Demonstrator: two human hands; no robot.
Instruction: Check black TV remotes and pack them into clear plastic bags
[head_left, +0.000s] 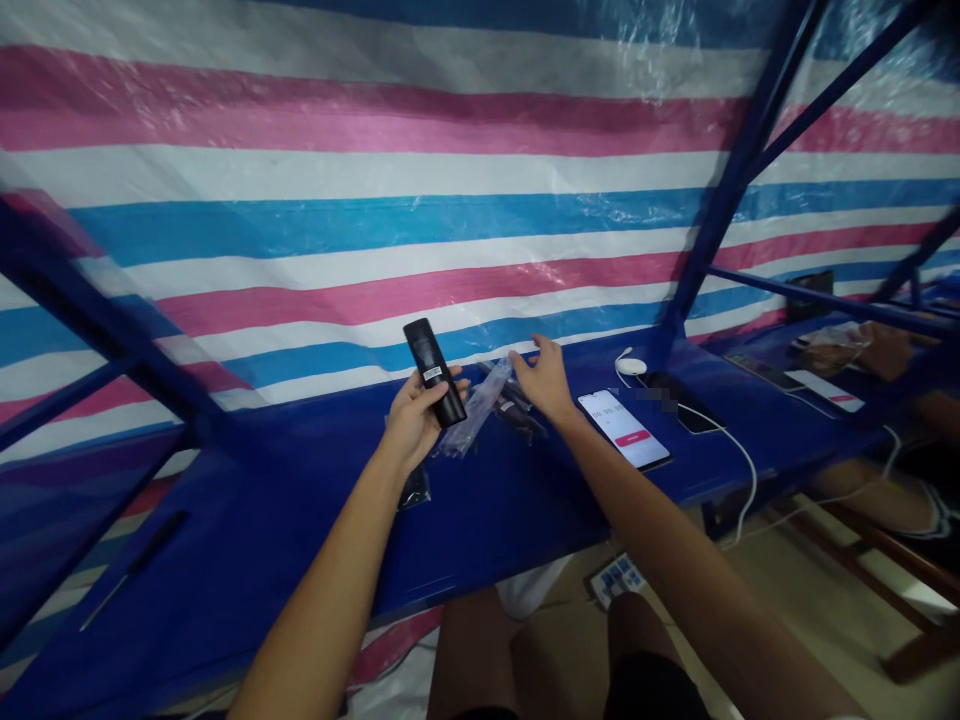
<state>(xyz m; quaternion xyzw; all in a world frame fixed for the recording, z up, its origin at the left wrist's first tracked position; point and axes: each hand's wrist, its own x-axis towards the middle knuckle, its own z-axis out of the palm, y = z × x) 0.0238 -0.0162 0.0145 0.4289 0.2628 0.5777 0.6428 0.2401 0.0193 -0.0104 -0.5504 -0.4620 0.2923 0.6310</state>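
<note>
My left hand (415, 418) is closed round the lower end of a black remote control (434, 372), which stands tilted upright with a white label on its back. A clear plastic bag (474, 414) hangs beside it, touching that hand. My right hand (541, 377) reaches forward with its fingers spread, over a small pile of bagged black remotes (516, 405) on the blue table (300, 520). It holds nothing that I can see.
A phone with a lit white screen (625, 429) lies right of my right hand. Beyond it are a dark phone (681, 402) and a white charger with cable (632, 366). Another person's hand (874, 350) works at the far right. A striped tarp (375, 200) backs the table.
</note>
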